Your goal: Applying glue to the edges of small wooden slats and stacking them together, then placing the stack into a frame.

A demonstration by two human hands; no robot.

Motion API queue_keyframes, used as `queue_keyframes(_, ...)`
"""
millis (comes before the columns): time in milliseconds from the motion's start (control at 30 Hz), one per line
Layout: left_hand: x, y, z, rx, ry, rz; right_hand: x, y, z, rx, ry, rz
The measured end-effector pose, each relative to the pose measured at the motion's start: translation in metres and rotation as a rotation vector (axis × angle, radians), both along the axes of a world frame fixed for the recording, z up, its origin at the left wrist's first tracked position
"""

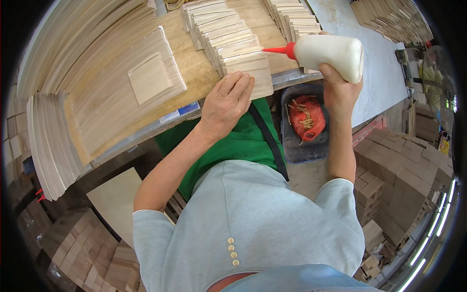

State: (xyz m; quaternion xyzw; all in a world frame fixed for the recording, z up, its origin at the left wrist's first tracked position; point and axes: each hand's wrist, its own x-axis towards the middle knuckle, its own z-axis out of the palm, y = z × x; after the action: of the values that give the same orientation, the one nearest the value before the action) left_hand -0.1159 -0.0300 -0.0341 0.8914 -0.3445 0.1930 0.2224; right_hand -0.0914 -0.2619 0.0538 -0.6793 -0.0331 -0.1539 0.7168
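Observation:
A white glue bottle (pixel 330 54) with a long red nozzle is gripped in my right hand (pixel 340 87), tipped on its side. Its nozzle tip points left, close to the edges of an overlapping row of thin wooden pieces (pixel 238 41). My left hand (pixel 227 100) rests on the nearest piece of that row, fingers bent over its lower left corner; whether they pinch it is hard to see. Left of it, a small square wooden piece (pixel 150 79) lies on a larger thin panel (pixel 112 92). Wet-looking white lines run along the panel's edge.
Tall stacks of thin wood sheets (pixel 92 39) fill the table's left side. A second overlapping row (pixel 294 19) lies farther right. Below the table edge sits a dark bin (pixel 304 155) holding a red plastic bag (pixel 307 119). Stacked wood blocks (pixel 404 165) stand at the right.

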Motion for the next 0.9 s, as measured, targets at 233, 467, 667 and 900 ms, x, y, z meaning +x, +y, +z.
queue_keyframes(233,0.0,0.0,0.001,-0.017,-0.006,-0.002,-0.009,0.037,-0.026,0.019,0.057,0.124)
queue_keyframes(467,0.001,-0.002,0.003,-0.054,-0.038,-0.008,-0.007,0.041,-0.032,-0.04,0.046,0.155)
queue_keyframes(667,-0.001,-0.001,0.003,-0.018,0.014,0.007,-0.008,0.023,-0.017,-0.162,0.048,0.1)
queue_keyframes(900,-0.002,-0.002,0.006,-0.022,0.027,0.002,-0.009,-0.014,-0.006,-0.333,-0.007,-0.075)
